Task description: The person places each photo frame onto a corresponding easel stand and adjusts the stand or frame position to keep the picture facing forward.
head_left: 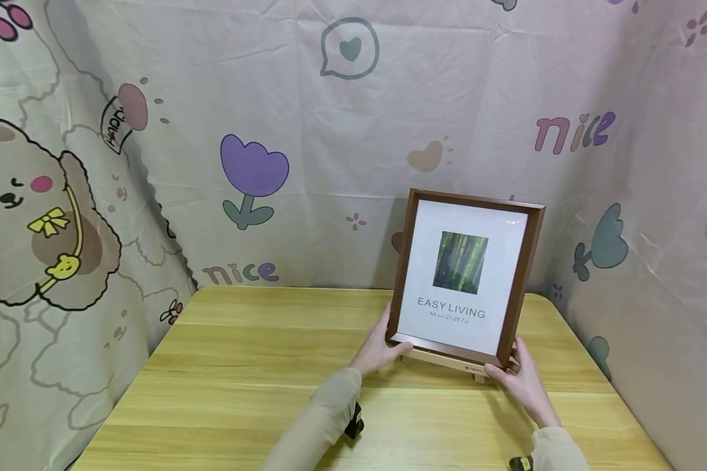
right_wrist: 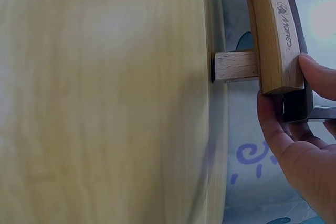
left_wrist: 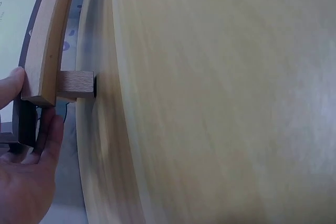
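Note:
A brown picture frame with a small green forest print and the words "EASY LIVING" leans back slightly on the light wooden ledge of a small easel. My left hand grips its lower left corner, thumb on the front edge and fingers behind. At the lower right corner, my right hand holds on in the same way. Both wrist views show the frame's dark edge right against the ledge, and short easel feet standing on the table. Most of the easel is hidden behind the frame.
The easel stands on the right half of a yellow wood-grain table. Printed cloth hangs close behind the table and along both sides. A dark wrist device sits at the left cuff, another at the right.

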The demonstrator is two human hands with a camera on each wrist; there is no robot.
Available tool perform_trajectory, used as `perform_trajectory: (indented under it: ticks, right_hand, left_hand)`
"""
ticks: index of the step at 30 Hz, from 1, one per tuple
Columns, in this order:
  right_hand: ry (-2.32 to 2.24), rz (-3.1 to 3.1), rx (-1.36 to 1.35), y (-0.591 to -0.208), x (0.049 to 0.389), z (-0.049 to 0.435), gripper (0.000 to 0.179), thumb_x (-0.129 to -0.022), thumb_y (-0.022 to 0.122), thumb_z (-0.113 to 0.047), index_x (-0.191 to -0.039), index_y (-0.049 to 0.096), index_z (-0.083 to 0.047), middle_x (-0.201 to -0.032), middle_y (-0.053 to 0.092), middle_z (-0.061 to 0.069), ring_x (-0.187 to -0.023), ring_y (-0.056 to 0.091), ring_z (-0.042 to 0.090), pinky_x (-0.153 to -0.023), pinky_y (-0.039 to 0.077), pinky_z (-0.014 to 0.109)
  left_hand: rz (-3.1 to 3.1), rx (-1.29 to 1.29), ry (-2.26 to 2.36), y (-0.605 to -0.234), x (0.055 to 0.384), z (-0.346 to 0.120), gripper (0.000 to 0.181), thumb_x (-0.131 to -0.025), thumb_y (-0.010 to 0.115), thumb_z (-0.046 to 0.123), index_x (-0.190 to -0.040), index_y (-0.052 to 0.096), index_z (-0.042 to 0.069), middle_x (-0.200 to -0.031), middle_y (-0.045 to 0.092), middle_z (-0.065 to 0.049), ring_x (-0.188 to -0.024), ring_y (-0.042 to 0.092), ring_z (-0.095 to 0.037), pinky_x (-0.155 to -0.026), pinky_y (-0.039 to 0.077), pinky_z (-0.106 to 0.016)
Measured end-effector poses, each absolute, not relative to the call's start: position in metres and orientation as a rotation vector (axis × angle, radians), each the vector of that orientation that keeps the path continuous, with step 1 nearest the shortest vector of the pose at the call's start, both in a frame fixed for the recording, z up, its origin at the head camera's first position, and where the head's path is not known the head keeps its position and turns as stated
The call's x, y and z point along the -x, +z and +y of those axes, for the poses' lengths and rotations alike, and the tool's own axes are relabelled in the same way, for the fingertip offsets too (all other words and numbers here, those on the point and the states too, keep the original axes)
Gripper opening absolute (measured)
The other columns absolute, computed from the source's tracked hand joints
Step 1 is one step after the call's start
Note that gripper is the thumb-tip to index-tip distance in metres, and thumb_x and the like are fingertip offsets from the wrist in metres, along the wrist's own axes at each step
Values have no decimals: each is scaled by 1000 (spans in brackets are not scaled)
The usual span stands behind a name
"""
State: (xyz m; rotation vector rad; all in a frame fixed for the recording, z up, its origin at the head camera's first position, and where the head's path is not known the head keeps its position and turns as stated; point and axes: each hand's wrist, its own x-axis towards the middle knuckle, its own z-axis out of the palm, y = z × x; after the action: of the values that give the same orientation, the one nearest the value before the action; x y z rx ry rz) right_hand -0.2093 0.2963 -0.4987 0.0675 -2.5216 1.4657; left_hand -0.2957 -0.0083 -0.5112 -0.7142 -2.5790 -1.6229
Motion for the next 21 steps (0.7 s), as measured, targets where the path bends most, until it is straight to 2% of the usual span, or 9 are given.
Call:
perform_trajectory:
  ticks: [3, 7, 9, 12, 14, 16, 19, 21]
  right_hand:
    - [1462, -2529, -55, -498, 209, 296, 84, -88, 74, -1, -154, 22, 2, -131, 54, 34, -102, 62, 6, -81, 51, 11]
    - [1468, -2540, -32, -498, 208, 296, 86, -89, 74, -1, -155, 20, 3, -132, 52, 34, -109, 64, 26, -80, 51, 11]
    - [1471, -2548, -17, -499, 209, 296, 87, -89, 74, -2, -156, 19, 2, -133, 52, 34, -108, 63, 21, -81, 50, 10]
    - [1469, -2558, 3, -499, 209, 296, 87, -89, 74, -4, -157, 19, 0, -133, 53, 33, -103, 60, 7, -81, 50, 11]
    - [1462, -2570, 1, -498, 209, 297, 87, -90, 74, -5, -157, 19, 0, -134, 53, 33, -104, 62, 10, -81, 51, 12]
    - [1457, -2584, -16, -498, 208, 297, 87, -91, 73, -6, -158, 18, 1, -135, 52, 36, -109, 65, 25, -79, 51, 13]
    - [1456, -2607, -38, -497, 208, 297, 87, -92, 71, -6, -159, 15, 2, -137, 49, 40, -118, 59, 51, -77, 52, 15]
    - [1459, -2620, -47, -497, 208, 297, 88, -93, 71, -7, -159, 13, 3, -137, 48, 42, -120, 56, 57, -77, 52, 15]
  left_hand:
    - [-2621, 654, -1642, -511, 293, -9, 110, -88, 78, 33, -164, 0, 18, -162, 34, -22, -139, 49, -41, -118, 39, -54]
    - [-2710, 540, -1609, -511, 289, -10, 113, -88, 76, 45, -164, -3, 16, -164, 25, -25, -140, 44, -47, -117, 37, -61]
    - [-2716, 533, -1598, -512, 289, -10, 112, -88, 76, 46, -164, -2, 15, -164, 26, -25, -141, 43, -46, -117, 36, -60]
    - [-2664, 609, -1596, -513, 291, -10, 104, -90, 76, 40, -163, 8, 12, -156, 42, -24, -135, 52, -42, -114, 42, -57]
    - [-2642, 649, -1598, -513, 292, -10, 99, -91, 75, 36, -162, 13, 9, -152, 49, -23, -133, 55, -39, -113, 44, -54]
    - [-2629, 673, -1604, -514, 292, -10, 94, -91, 75, 34, -161, 18, 7, -149, 52, -21, -131, 57, -37, -113, 45, -53]
    - [-2648, 659, -1607, -513, 292, -11, 94, -92, 74, 36, -161, 19, 5, -152, 49, -21, -134, 55, -38, -114, 44, -53]
    - [-2651, 659, -1608, -513, 291, -12, 94, -92, 74, 36, -161, 19, 6, -153, 49, -21, -135, 54, -38, -114, 44, -53]
